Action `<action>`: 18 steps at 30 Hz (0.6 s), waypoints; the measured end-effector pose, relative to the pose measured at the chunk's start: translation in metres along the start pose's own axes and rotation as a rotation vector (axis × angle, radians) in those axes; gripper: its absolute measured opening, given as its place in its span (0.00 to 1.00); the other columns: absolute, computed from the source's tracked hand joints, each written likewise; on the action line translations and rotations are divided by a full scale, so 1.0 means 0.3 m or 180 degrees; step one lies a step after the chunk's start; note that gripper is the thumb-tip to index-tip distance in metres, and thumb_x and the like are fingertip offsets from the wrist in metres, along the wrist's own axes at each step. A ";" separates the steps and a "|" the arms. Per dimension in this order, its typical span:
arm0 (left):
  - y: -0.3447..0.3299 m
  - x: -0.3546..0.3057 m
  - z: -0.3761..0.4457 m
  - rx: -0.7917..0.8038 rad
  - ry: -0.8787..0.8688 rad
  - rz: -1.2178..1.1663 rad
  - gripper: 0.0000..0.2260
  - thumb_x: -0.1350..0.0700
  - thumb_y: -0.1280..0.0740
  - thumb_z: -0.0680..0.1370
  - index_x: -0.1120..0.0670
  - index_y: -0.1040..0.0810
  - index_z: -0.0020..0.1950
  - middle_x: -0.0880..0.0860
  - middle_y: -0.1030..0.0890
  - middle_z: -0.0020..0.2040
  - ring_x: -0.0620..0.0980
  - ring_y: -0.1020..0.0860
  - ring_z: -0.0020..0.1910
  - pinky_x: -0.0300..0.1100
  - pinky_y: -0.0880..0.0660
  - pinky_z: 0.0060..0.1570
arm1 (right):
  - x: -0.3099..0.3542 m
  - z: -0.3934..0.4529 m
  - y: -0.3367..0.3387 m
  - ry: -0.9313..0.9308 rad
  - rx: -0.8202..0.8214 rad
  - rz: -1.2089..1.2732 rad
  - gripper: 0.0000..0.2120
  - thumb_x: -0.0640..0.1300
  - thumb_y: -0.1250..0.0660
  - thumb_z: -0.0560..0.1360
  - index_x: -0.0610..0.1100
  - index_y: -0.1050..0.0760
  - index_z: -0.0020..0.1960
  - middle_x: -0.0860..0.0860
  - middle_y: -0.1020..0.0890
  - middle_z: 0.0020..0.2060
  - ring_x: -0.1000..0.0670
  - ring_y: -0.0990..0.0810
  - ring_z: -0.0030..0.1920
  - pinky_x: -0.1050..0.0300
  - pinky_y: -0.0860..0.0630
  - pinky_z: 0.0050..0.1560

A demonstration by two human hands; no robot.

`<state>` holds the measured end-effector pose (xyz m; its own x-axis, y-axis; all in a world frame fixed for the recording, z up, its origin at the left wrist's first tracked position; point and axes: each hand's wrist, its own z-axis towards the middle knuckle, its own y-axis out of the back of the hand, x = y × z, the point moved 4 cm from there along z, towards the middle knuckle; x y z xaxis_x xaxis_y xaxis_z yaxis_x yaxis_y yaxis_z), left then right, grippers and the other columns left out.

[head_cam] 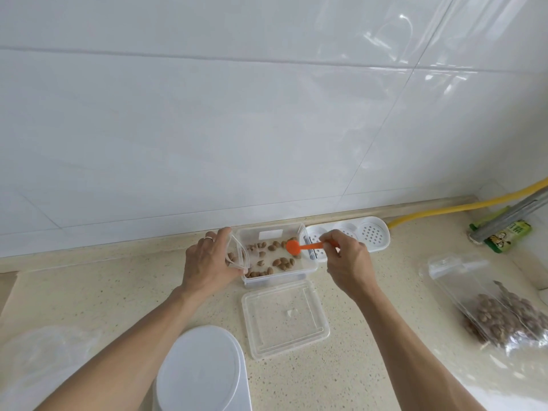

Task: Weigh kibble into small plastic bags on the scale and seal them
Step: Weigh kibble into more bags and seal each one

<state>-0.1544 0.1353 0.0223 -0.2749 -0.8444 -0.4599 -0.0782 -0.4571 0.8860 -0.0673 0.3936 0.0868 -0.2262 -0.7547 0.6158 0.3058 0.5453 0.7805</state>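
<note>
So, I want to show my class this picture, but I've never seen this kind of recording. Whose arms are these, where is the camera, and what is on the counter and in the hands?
There is no machine here. A person wears a camera on the head, so the single view looks down along their own arms. The left hand holds a small clear bag open beside a clear plastic box with some kibble in it. The right hand pinches an orange scoop over the box. On the speckled counter the box's lid lies nearer the person, beside a white round-topped object at the bottom edge; I cannot tell if that is the scale. A large bag of kibble lies to the right.
</note>
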 end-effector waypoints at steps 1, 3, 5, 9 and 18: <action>-0.001 0.006 0.000 0.0009 -0.0015 0.0013 0.39 0.39 0.23 0.61 0.47 0.35 0.67 0.49 0.21 0.49 0.51 0.22 0.52 0.49 0.27 0.50 | -0.019 -0.002 -0.019 0.0027 0.0119 -0.0216 0.07 0.40 0.37 0.80 0.46 0.20 0.51 0.52 0.17 0.35 0.52 0.22 0.29 0.50 0.22 0.32; -0.006 0.011 0.001 0.0024 -0.0037 0.0027 0.40 0.39 0.22 0.60 0.47 0.35 0.67 0.48 0.21 0.48 0.50 0.22 0.52 0.49 0.26 0.50 | -0.043 -0.007 -0.050 0.0023 0.0253 -0.0429 0.08 0.41 0.38 0.81 0.46 0.20 0.51 0.51 0.17 0.35 0.50 0.20 0.30 0.48 0.21 0.34; -0.009 0.012 0.002 0.0025 -0.0073 0.0033 0.40 0.38 0.22 0.60 0.47 0.35 0.66 0.48 0.21 0.47 0.50 0.22 0.51 0.49 0.26 0.49 | -0.047 -0.011 -0.069 -0.0042 0.0371 -0.0279 0.08 0.41 0.38 0.80 0.47 0.20 0.51 0.52 0.17 0.35 0.50 0.19 0.30 0.47 0.20 0.36; -0.006 0.008 -0.003 -0.0012 -0.0085 0.0094 0.40 0.38 0.22 0.60 0.49 0.34 0.66 0.49 0.22 0.47 0.51 0.22 0.50 0.48 0.26 0.48 | -0.031 -0.016 -0.107 -0.0138 0.0770 0.0279 0.09 0.37 0.37 0.79 0.46 0.20 0.49 0.53 0.17 0.37 0.46 0.19 0.29 0.48 0.20 0.34; -0.004 0.000 -0.009 -0.0042 -0.0077 0.0278 0.36 0.37 0.24 0.61 0.50 0.34 0.63 0.49 0.23 0.48 0.52 0.23 0.50 0.50 0.29 0.50 | -0.039 -0.034 -0.207 -0.1014 0.0946 0.1306 0.08 0.35 0.38 0.80 0.44 0.21 0.50 0.47 0.15 0.43 0.50 0.21 0.26 0.58 0.24 0.35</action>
<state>-0.1517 0.1350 0.0212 -0.3031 -0.8743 -0.3791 -0.0402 -0.3857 0.9217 -0.0742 0.3650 0.0300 -0.4245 -0.3394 0.8394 0.1652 0.8825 0.4404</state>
